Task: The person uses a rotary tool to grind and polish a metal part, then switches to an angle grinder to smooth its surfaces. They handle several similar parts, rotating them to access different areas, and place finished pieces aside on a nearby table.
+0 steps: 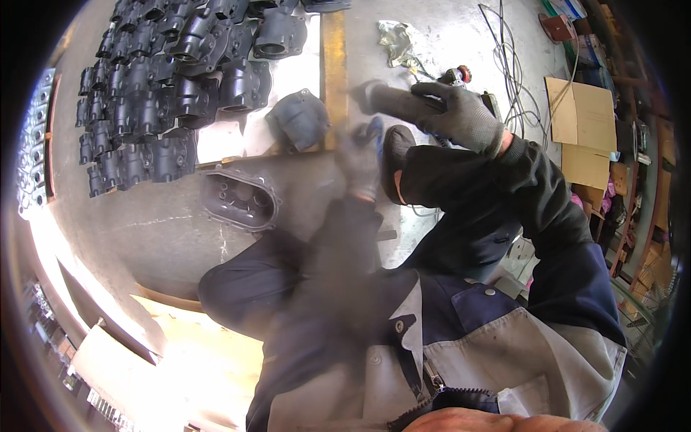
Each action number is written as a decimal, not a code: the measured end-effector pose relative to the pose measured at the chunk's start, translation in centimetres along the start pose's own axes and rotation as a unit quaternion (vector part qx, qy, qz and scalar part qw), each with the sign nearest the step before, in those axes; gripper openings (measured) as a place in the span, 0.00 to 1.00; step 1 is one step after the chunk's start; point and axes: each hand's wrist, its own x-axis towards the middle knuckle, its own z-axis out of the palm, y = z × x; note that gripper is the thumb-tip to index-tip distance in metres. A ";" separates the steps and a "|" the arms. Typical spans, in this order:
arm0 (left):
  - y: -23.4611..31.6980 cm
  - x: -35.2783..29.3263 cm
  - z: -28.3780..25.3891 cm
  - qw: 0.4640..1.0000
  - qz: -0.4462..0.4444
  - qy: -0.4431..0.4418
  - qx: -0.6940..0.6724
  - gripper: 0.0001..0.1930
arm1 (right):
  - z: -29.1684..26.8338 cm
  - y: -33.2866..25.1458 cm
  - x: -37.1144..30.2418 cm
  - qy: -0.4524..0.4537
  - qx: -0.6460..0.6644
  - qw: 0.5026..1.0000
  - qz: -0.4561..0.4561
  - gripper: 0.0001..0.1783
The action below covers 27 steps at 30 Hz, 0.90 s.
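My right hand (468, 119), in a grey work glove, is closed around a dark grey cylindrical piece (396, 103). Its far end is smeared by motion, and its exact kind does not show. My left hand (358, 155), also gloved, is just below that end. Motion blurs its fingers, with some blue showing at its edge. A dark housing casting (299, 120) stands on the floor beyond my left hand. Left of my left forearm lies another casting, an open oval housing (240, 200) with its hollow side facing up.
Many dark castings (155, 93) stand in rows at the far left. A yellow floor line (333, 65) runs beside them. An angle grinder (458, 75), a crumpled plastic bag (398, 43) and black cables (509, 79) lie at the far right. Cardboard boxes (583, 119) stand by a shelf.
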 end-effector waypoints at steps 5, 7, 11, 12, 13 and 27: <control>6.8 3.2 -0.7 0.495 0.302 0.212 0.786 0.68 | -1.2 -0.1 0.4 0.031 0.078 0.994 0.064 0.36; 7.8 4.7 -0.5 0.554 0.144 0.182 0.799 0.63 | -1.2 -0.3 0.9 0.048 0.098 0.993 0.053 0.37; 9.5 6.3 -0.9 0.539 0.038 0.095 0.836 0.60 | -1.0 0.0 1.3 0.032 0.151 0.986 0.059 0.36; 10.2 6.6 -1.0 0.466 0.080 0.029 0.881 0.59 | -0.9 0.1 1.4 0.030 0.161 0.986 0.038 0.36; 11.7 6.6 -1.6 0.397 0.126 -0.059 0.907 0.58 | -0.9 0.1 1.4 0.035 0.133 0.990 0.029 0.35; 15.0 6.1 -2.5 0.362 0.126 -0.109 0.917 0.63 | -0.3 -2.0 2.2 -0.034 -0.048 0.995 0.077 0.33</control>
